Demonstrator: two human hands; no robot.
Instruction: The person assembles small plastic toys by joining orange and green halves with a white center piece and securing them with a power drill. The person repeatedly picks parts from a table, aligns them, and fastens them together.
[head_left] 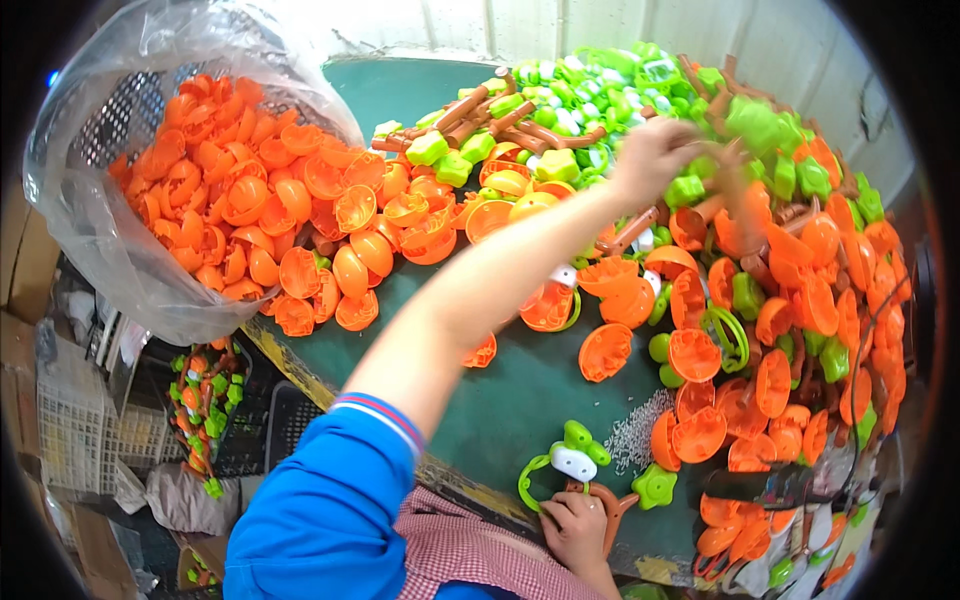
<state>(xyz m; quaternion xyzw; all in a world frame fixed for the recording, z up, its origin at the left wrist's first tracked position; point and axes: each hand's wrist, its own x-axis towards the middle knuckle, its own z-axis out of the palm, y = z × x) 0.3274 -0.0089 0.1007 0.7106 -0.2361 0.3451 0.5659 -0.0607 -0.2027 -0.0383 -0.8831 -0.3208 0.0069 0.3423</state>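
Observation:
My left hand (pixel 658 158) reaches across to the heap at the far right. Its fingers are closed on a brown plastic branch (pixel 737 195), smeared by motion, with a green knob at its upper end. Near the table's front edge, my right hand (pixel 578 527) grips a toy made of a curved brown branch (pixel 606 505) with a green star-shaped tip (pixel 655 487). A white piece (pixel 574 463) with a green top (pixel 580 437) and a green loop (pixel 535 483) sits at the toy's upper side. My fingers partly hide the brown branch.
Orange half shells (pixel 250 200) fill a clear plastic bag (pixel 100 250) at the left. More shells (pixel 770 380) lie heaped at right. Green and white parts (pixel 600 85) pile at the back. Tiny metallic pieces (pixel 640 435) and a dark corded tool (pixel 770 487) lie on the green table (pixel 510 400).

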